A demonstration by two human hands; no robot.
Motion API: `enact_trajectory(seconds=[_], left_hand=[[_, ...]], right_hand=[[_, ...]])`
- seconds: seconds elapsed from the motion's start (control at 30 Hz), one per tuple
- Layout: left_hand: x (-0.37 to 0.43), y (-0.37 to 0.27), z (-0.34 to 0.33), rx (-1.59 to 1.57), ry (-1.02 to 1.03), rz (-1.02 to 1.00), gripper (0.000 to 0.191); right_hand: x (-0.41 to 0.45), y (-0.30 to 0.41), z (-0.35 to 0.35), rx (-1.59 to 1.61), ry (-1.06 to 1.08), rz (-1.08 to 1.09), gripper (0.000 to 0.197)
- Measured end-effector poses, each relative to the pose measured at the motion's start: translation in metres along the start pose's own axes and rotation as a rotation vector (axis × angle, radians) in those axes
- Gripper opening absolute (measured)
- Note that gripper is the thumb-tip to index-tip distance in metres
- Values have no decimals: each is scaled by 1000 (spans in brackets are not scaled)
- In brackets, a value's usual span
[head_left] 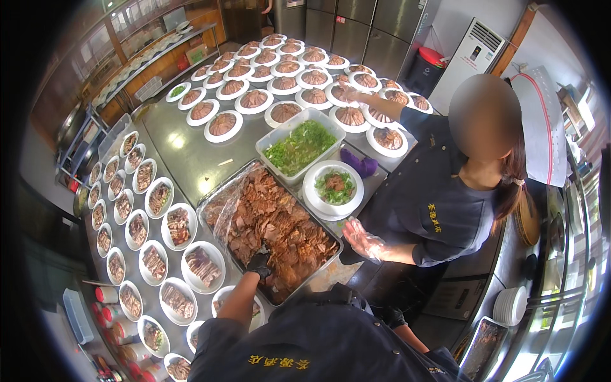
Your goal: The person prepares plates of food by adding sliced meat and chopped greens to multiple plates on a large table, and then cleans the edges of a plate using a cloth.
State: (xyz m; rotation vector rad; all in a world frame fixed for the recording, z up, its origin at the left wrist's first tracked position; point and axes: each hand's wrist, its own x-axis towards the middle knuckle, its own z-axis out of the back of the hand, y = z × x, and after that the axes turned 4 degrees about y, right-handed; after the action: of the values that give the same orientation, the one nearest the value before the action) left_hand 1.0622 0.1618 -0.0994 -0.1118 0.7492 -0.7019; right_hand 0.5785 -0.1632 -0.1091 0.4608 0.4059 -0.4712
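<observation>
My left hand (pixel 259 265), in a black glove, reaches into a metal tray (pixel 321 267) heaped with sliced cooked meat (pixel 281 224). Its fingers touch the slices at the near left; their grip is unclear. Clear plastic film (pixel 229 200) lies crumpled along the tray's left side. My right hand (pixel 394 317), also black-gloved, hangs low by my right side, away from the table, its fingers partly hidden. Beyond the tray stands a plastic tub (pixel 300 143) of chopped greens in liquid. Beside it, a white bowl (pixel 332 189) holds greens topped with some meat, on stacked white dishes.
A co-worker (pixel 429 191) stands at right, one clear-gloved hand (pixel 363 240) near the tray, the other (pixel 350 92) over the far dishes. Several white dishes of domed meat (pixel 255 99) cover the far table. Oval dishes of sliced meat (pixel 179 298) line the left. A purple cloth-like item (pixel 359 163) lies by the tub.
</observation>
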Motion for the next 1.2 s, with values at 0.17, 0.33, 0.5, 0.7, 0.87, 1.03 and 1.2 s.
enact_trajectory(seconds=[0.17,0.33,0.5,0.7,0.87,1.03,1.2], left_hand=[[-13,8,-7,-325,-174,-119,58],[-17,2,-10,-244,-310,-23,34],[-22,-11,-10,-105,-247,90,30],[-49,-28,-14,-372,-879,-122,17],[-97,-104,-11,-537,-939,31,22],[-216,-122,-60,-116,-811,147,17],[-332,-115,-223,-292,-683,648,14]], right_hand=[[-13,29,34,277,1,-64,26],[-19,24,38,155,88,-48,35],[-24,-9,9,628,10,-128,29],[16,-61,-47,719,-61,-101,10],[59,-66,-69,1153,-51,-100,8],[124,-19,-28,1698,481,-442,14],[144,54,-5,1541,555,-368,21]])
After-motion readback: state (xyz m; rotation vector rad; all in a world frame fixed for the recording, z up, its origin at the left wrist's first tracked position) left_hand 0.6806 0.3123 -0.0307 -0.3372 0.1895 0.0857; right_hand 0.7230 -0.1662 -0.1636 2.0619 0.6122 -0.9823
